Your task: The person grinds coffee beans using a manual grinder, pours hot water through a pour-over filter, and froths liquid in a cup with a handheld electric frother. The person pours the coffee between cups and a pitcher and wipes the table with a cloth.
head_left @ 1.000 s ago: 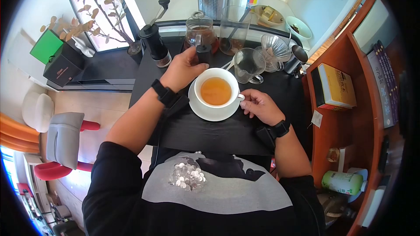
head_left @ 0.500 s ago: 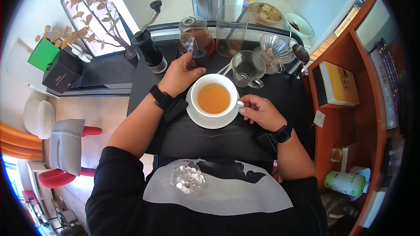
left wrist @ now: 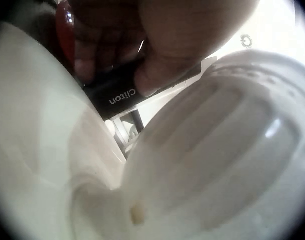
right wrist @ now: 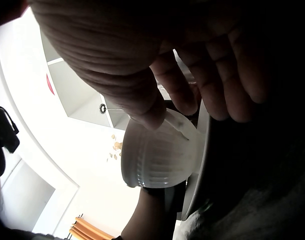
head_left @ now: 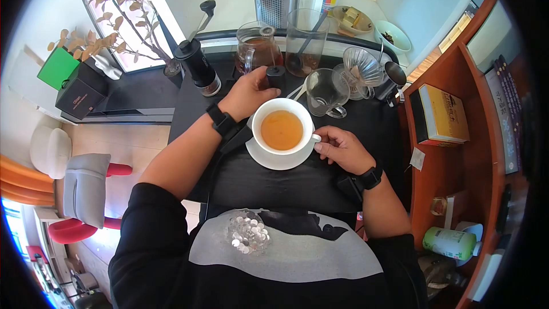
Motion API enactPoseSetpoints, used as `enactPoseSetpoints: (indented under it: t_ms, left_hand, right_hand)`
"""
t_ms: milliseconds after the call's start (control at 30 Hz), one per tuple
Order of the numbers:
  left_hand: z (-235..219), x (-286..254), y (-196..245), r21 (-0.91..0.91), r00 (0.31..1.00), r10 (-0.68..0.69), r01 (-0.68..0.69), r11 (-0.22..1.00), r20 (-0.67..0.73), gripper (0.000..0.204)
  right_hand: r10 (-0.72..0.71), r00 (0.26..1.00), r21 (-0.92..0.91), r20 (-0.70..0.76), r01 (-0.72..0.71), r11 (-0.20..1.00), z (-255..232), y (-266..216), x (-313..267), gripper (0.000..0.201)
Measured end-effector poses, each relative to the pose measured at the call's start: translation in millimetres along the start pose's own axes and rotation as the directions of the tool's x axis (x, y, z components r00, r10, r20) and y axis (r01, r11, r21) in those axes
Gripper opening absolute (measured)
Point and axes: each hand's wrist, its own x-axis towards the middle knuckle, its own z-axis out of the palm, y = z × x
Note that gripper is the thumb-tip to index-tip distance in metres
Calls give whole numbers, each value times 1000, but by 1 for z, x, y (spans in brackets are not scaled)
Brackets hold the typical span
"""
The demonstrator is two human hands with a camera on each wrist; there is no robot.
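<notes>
My left hand point(head_left: 249, 92) holds a black handheld whisk point(head_left: 275, 74) between thumb and fingers, just behind the cup. The whisk's small coil ring point(left wrist: 246, 40) stands clear of the cup; lettering shows on its body point(left wrist: 123, 92). A white cup point(head_left: 260, 130) of amber liquid point(head_left: 282, 130) sits on a white saucer point(head_left: 277, 163). At the cup's right side, my right hand point(head_left: 345, 150) pinches the handle point(head_left: 316, 138) with thumb and index finger; its other fingers point(right wrist: 220, 85) hang loosely below. In the right wrist view, the ribbed cup point(right wrist: 160, 150) stands near the thumb.
Behind the cup are a glass teapot point(head_left: 257, 51), a tall glass point(head_left: 307, 40), a glass mug point(head_left: 326, 92) and a glass dripper point(head_left: 360, 67). A black grinder point(head_left: 196, 64) stands left, a metal pitcher point(head_left: 391, 83) right. The wooden shelf point(head_left: 440, 74) borders the right.
My left hand and the whisk have shifted slightly right relative to the cup. My right hand keeps its pinch on the handle. The head view has moved a little.
</notes>
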Motion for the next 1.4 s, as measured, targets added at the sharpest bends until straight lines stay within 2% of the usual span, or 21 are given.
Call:
enactPoseSetpoints:
  t_ms: [33,133,367,467,533,767,833,967,1033,1167,1233,1267,1333,1400]
  left_hand:
    - [3,5,-1,-59,999,49,-49,997,1,25]
    - [10,20,-10,-4,995,95,-95,995,13,26]
    - [14,38,-5,28,992,126,-126,992,17,28]
    - [15,41,-7,38,991,133,-134,990,14,29]
    - [13,43,-9,107,996,80,-84,991,45,32]
    - [15,44,-1,270,996,91,-85,959,-10,36]
    - [15,47,-6,369,984,173,-148,917,-36,37]
    - [15,46,2,355,986,160,-131,925,-52,37]
    - [16,42,12,419,991,112,-74,905,-67,36]
    - [13,44,10,356,997,62,-40,933,-51,34]
    - [11,50,-6,188,992,124,-117,975,-27,31]
    - [12,48,-2,189,992,124,-117,975,-28,31]
    - [12,45,6,311,993,107,-87,946,-49,29]
    - [11,45,5,288,993,110,-92,953,-48,30]
  right_hand:
    - [2,1000,2,-2,-2,1000,0,0,0,28]
    - [11,1000,-2,-6,-11,1000,0,-1,0,27]
    - [7,999,-15,35,-7,1000,-3,2,-1,26]
    - [-40,999,-1,24,40,999,-1,4,0,25]
    - [-25,1000,13,16,25,1000,0,2,-1,25]
    - [-25,999,-9,27,25,1000,-1,0,-1,26]
    - [-8,1000,11,13,8,1000,0,1,-1,26]
    - [-19,1000,-2,17,19,1000,-1,1,-1,26]
    - [-11,1000,9,15,11,1000,0,0,-2,26]
    - [-38,999,-14,13,38,999,0,-1,-2,25]
    - [-14,999,-6,28,14,1000,-1,-1,-2,25]
    - [-15,999,-6,29,15,1000,-1,-1,-2,25]
    - [-29,999,-33,20,30,999,-1,-1,-2,25]
    - [-31,999,-30,24,32,999,-1,-1,-2,25]
